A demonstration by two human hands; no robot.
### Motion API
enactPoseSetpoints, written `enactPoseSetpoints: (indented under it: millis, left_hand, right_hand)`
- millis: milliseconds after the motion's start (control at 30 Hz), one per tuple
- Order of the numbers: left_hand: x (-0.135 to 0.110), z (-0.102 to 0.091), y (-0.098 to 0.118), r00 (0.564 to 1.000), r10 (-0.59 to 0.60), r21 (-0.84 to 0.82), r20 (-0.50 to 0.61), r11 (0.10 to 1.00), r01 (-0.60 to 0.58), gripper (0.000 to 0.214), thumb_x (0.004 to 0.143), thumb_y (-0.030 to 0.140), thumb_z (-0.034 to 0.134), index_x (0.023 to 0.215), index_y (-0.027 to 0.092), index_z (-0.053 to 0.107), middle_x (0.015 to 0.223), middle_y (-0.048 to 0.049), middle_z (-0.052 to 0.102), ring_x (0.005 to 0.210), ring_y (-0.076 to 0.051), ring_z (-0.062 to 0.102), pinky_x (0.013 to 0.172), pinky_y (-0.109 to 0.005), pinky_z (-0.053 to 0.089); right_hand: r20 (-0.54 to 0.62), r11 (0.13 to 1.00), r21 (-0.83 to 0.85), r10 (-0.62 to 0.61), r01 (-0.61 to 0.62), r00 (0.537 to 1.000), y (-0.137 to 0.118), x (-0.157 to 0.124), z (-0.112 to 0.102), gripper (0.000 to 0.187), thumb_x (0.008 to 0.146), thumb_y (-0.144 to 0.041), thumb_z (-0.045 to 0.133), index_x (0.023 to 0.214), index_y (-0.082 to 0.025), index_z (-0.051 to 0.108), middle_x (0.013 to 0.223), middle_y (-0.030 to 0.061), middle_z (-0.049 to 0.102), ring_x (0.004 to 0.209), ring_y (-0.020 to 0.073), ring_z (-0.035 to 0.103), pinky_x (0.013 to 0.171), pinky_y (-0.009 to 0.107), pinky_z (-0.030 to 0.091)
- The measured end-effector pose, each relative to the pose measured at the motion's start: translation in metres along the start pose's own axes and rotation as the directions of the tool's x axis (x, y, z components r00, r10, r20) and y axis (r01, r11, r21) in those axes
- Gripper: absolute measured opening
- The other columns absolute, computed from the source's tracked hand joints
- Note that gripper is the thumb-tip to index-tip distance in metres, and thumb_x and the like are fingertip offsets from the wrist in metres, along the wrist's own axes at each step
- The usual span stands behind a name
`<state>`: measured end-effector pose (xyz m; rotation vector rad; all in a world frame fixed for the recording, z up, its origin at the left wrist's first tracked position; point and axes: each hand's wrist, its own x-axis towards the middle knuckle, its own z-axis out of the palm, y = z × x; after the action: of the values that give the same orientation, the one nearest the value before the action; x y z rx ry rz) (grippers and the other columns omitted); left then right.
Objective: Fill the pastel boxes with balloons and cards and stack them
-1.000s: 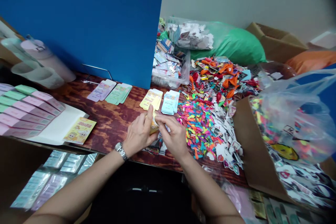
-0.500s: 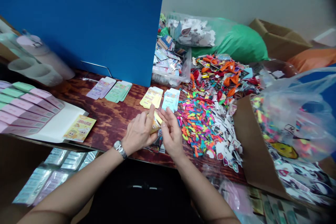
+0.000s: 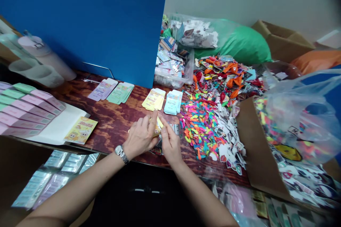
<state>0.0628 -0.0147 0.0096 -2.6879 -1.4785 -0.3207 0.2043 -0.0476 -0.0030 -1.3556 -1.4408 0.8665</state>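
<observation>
Between my hands is a small yellow printed carton [image 3: 157,129], partly hidden by fingers. My left hand [image 3: 141,133], with a watch at the wrist, is closed on its body. With thumb and fingertips my right hand [image 3: 170,143] pinches its pale end flap. Beneath the hands lies a dark printed card [image 3: 174,128], mostly covered. Just beyond them rest a stack of flat yellow cartons [image 3: 153,99] and a stack of light blue ones [image 3: 173,102]. Farther left are flat purple cartons [image 3: 102,89] and green cartons [image 3: 120,92].
Colourful balloons [image 3: 198,124] and white stickers [image 3: 230,138] are heaped to the right, beside a cardboard box [image 3: 252,145]. At left stands a tray of pink and green boxes [image 3: 29,110] with a yellow carton [image 3: 81,130] on its edge. A blue partition [image 3: 106,25] rises behind.
My right hand's fingers have curled in and now pinch the carton's end, where before they were spread beside it. The left hand has barely moved.
</observation>
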Motion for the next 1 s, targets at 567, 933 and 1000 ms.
enactPoseSetpoints:
  millis: [567,933,1000]
  left_hand:
    - [-0.015,-0.005,0.0,0.999,0.035,0.07,-0.009,0.997,-0.035,0.088,0.081,0.034,0.052,0.152,0.003,0.009,0.118,-0.0194,0.054,0.092,-0.03,0.053,0.073,-0.04,0.047]
    - [-0.016,0.002,-0.007,0.979,0.023,0.036,-0.204,0.999,-0.016,0.094,0.082,0.038,0.055,0.15,-0.004,0.006,0.111,-0.0201,0.059,0.088,-0.028,0.056,0.072,-0.038,0.047]
    - [-0.016,0.002,-0.007,0.972,0.034,0.037,-0.231,0.999,-0.026,0.094,0.083,0.04,0.055,0.15,-0.005,0.006,0.113,-0.021,0.059,0.089,-0.028,0.056,0.073,-0.037,0.047]
  right_hand:
    - [0.09,0.966,0.226,0.108,-0.126,0.99,-0.001,-0.002,-0.006,0.04,0.098,-0.034,0.048,0.135,-0.024,0.058,0.138,0.0021,0.058,0.132,0.0218,0.051,0.114,0.038,0.038]
    - [-0.02,0.99,-0.079,-0.122,0.12,0.992,-0.013,0.005,-0.014,0.033,0.092,-0.015,0.051,0.118,-0.025,0.07,0.115,0.0043,0.07,0.109,0.0188,0.065,0.099,0.034,0.051]
    - [-0.03,0.969,-0.161,-0.197,0.189,0.98,-0.016,0.006,-0.016,0.034,0.091,-0.013,0.051,0.117,-0.024,0.07,0.11,0.0063,0.068,0.104,0.0178,0.065,0.095,0.032,0.052]
